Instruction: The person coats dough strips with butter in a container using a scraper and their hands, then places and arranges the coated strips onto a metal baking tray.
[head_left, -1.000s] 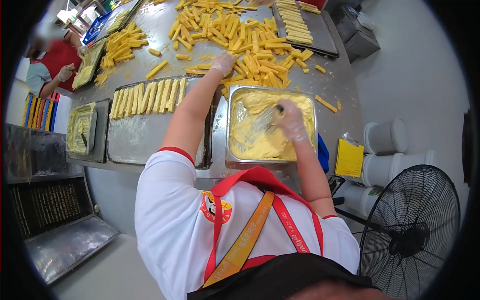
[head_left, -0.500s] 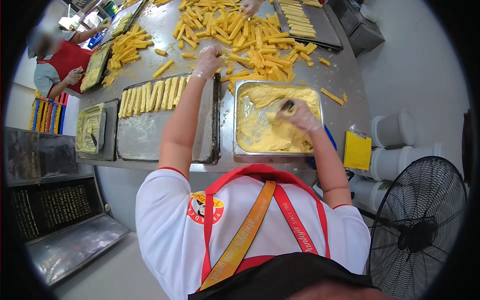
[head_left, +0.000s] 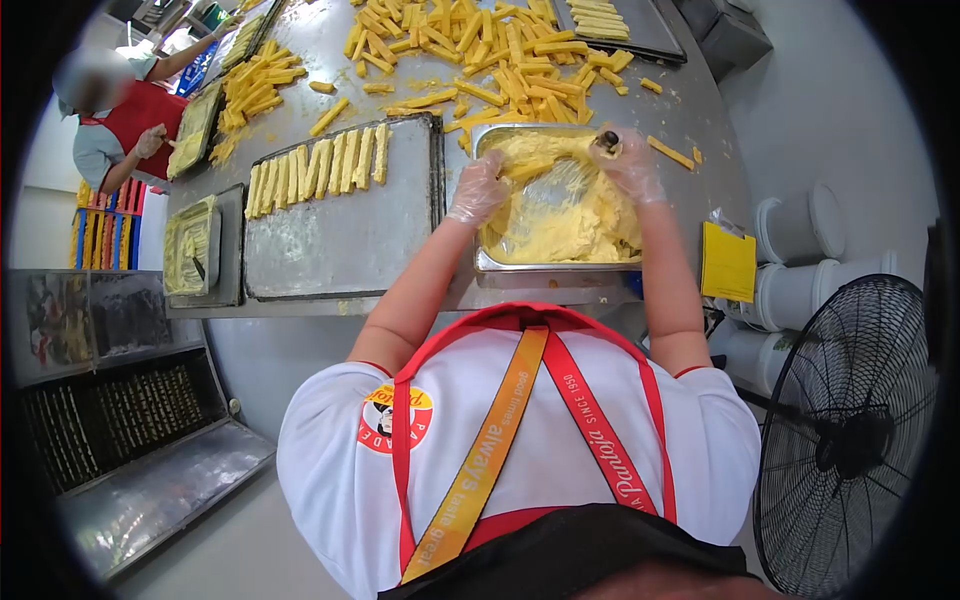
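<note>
A metal pan [head_left: 560, 265] of pale yellow cream [head_left: 590, 225] stands in front of me at the table edge. My left hand [head_left: 482, 188], in a clear plastic glove, is closed at the pan's left side around one end of a yellow bread stick [head_left: 528, 170], which reaches over the cream. At the pan's far right corner, my gloved right hand [head_left: 630, 165] is wrapped around a dark tool handle [head_left: 608, 141]; the tool's working end is hidden. Left of the pan, a baking tray [head_left: 340, 240] carries a row of cream-coated sticks [head_left: 318, 168] along its far side.
A large pile of uncoated sticks [head_left: 480, 50] lies beyond the pan. Another coated tray [head_left: 600, 22] is at the far right. A co-worker [head_left: 125, 115] stands at the left. A smaller cream pan [head_left: 190, 255] is at the left edge; a fan [head_left: 845, 440] stands right.
My left hand has come back from the pile to the pan with a stick. My right hand has moved from over the cream to the pan's far right corner, still gripping the tool.
</note>
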